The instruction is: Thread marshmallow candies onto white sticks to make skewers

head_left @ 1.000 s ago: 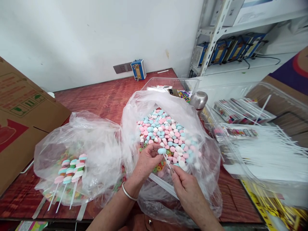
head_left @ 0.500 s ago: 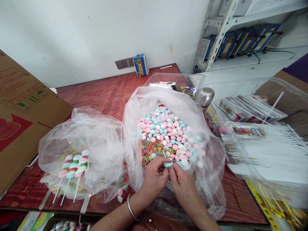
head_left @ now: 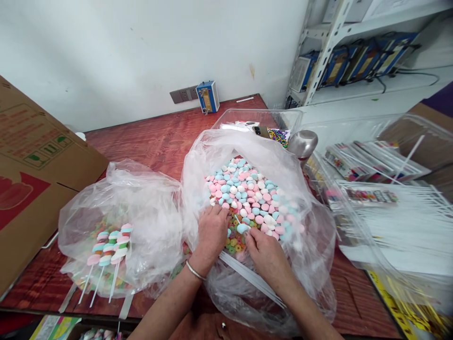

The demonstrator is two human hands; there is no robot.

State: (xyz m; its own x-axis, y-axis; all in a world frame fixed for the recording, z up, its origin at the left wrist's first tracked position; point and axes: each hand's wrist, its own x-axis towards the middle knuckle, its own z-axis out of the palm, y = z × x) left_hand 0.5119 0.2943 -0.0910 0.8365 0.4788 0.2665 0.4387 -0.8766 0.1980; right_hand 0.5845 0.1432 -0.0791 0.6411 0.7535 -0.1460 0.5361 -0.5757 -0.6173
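My right hand pinches a light-blue marshmallow with the tip of a thin white stick poking out of its far side. The rest of that stick is hidden by the hand. My left hand reaches into the candy at the left, fingers bent down and close together; its fingertips are partly hidden. Around both hands lie pink, blue and white marshmallows and ring-shaped gummies in a big clear plastic bag. White sticks lie across the bag's near side.
To the left, finished-looking candy skewers rest on another plastic bag. A cardboard box stands at far left. At right are a clear bin holding white sticks and a metal flask. A blue device stands by the wall.
My left hand has let go of the blue marshmallow and moved left and away to the candy. My right hand keeps the marshmallow on its stick, slightly farther forward.
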